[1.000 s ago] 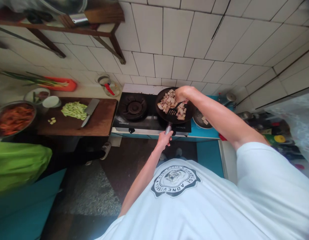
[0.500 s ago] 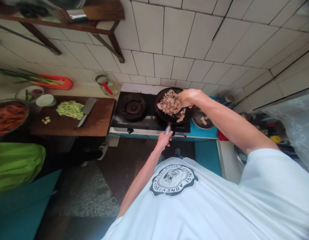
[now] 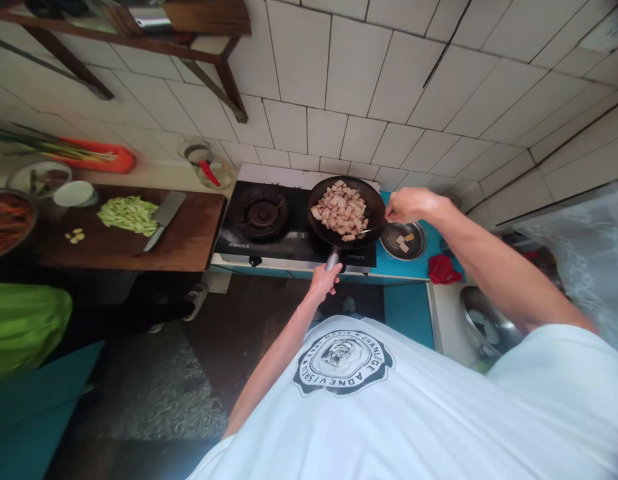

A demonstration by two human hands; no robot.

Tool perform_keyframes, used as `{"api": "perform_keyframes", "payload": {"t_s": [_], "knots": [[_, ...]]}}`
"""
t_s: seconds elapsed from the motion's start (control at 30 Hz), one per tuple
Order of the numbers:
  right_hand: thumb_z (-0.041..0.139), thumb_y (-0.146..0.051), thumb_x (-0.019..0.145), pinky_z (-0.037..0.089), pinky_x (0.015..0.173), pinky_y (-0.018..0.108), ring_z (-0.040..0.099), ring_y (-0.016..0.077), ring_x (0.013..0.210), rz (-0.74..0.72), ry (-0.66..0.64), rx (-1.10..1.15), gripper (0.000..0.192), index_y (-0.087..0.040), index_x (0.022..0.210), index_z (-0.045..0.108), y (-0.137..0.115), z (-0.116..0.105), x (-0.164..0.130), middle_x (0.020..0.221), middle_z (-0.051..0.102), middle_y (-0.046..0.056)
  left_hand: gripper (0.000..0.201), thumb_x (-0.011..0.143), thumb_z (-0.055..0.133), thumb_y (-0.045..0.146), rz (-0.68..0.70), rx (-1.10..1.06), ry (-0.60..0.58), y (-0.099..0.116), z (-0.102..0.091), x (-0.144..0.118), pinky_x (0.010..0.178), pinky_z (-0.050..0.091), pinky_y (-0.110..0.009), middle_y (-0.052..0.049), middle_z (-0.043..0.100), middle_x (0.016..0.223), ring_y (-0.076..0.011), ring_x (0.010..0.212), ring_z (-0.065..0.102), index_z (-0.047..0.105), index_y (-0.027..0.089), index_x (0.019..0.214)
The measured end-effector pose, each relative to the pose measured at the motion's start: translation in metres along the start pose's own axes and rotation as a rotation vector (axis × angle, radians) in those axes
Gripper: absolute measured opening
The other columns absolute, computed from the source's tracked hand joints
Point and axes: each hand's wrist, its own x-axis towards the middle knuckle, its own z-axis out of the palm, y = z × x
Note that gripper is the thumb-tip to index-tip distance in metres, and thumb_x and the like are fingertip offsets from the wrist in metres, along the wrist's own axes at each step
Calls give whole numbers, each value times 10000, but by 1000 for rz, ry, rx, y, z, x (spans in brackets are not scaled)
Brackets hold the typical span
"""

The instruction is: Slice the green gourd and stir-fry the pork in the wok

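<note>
My left hand (image 3: 325, 280) is closed around the handle (image 3: 333, 258) of a dark frying pan (image 3: 376, 207). The pan sits on the right burner of the black gas stove (image 3: 299, 241), filled with diced meat (image 3: 340, 210). At the pan's right rim, my right hand (image 3: 407, 205) grips a thin metal utensil (image 3: 373, 230). Its far end reaches into the lower right of the meat, so its shape is unclear. Just below my right forearm, a metal bowl (image 3: 419, 249) with a few pale pieces in it stands on the blue surface.
Left of the stove, a wooden cutting board (image 3: 199, 233) bears chopped green vegetable (image 3: 127, 215), a cleaver (image 3: 165, 217) and garlic cloves (image 3: 75, 235). A person in green (image 3: 26, 327) is at the left. A red cloth (image 3: 443, 269) and metal basin (image 3: 489, 323) are at right.
My right hand has moved right, from over the meat to outside the pan's rim. The meat has spread lower right in the pan. My left hand keeps hold of the handle.
</note>
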Motion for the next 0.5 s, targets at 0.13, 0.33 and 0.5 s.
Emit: {"api": "perform_keyframes", "payload": {"t_s": [0.13,0.33,0.5], "knots": [[646,-344,993,564,949,357,707,301,1192,-1,51,56,357,-267,1303,804,-20,21,2,1306,765,121,372,944,740,498,11,1,-8,0,-1,0,371,394,-200,35,604,613,-69,372,437,667,150,1057],[651,-303,959,582,906,374,726,329,1165,19,16,25,345,-254,1252,827,-21,22,2,1290,773,137,387,935,754,517,16,8,3,-1,-1,0,371,376,-194,31,614,625,-59,360,429,668,154,1038],[656,-366,969,593,887,385,723,338,1169,51,44,2,396,-230,1312,799,-29,19,5,1297,761,172,406,917,782,530,0,-9,11,3,0,-3,378,374,-188,38,600,612,-55,365,422,673,155,1028]]}}
